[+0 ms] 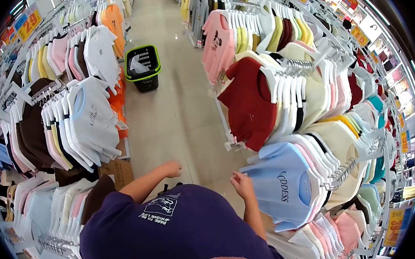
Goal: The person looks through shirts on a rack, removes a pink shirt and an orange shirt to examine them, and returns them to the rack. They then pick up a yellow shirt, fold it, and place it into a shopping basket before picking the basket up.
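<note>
We logged the light blue GODDESS T-shirt [280, 187] at the front end of the right-hand rack [343, 170], with the right hand [242, 182] at its near edge, fingers curled against the fabric, though we could not tell whether they pinched it. The left hand [172, 168] was half-curled and empty over the aisle floor [179, 113]. We judged that a light touch on the hem, without dragging the shirt off its hanger, suited best, and counted one blue front shirt, one dark red T-shirt [248, 103], one green-rimmed basket [143, 68] and two hands.
</note>
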`<state>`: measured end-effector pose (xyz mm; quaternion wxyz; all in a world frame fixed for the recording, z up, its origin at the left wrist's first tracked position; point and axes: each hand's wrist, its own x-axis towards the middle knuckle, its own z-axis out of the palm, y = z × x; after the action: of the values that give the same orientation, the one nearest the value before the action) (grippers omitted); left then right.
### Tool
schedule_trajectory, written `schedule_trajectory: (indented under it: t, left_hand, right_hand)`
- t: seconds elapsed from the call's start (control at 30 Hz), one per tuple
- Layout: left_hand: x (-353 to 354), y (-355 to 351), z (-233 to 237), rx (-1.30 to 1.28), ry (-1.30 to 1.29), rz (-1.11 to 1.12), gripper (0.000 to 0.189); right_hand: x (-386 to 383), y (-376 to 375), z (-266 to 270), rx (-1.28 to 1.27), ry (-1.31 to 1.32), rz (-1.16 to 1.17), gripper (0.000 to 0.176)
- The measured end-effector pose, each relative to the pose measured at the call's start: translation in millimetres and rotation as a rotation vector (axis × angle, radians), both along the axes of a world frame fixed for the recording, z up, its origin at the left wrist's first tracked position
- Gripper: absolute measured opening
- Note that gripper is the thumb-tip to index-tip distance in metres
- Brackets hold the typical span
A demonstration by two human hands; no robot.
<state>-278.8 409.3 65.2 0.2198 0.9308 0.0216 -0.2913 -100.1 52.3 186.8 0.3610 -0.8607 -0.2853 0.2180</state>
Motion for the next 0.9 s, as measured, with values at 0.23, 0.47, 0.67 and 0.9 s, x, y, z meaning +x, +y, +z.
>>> schedule_trajectory:
  t: [0.23,0.47,0.67,0.9]
  left_hand:
    - [-107,101,-94,0.052,0.404,0.189,0.048]
    - [-118,136,-103,-0.048,0.387,0.504,0.06]
    - [-56,170,-100,-0.101,0.35,0.632,0.067]
    - [29,250,-88,-0.123,0.311,0.714,0.057]
  right_hand:
    - [13,5,-105,-0.377,0.107,0.074,0.04]
    - [63,-13,-170,-0.559,0.557,-0.096,0.034]
    - [135,53,-187,-0.658,0.706,-0.15,0.026]
    - [231,172,-218,-0.347,0.736,0.011,0.028]
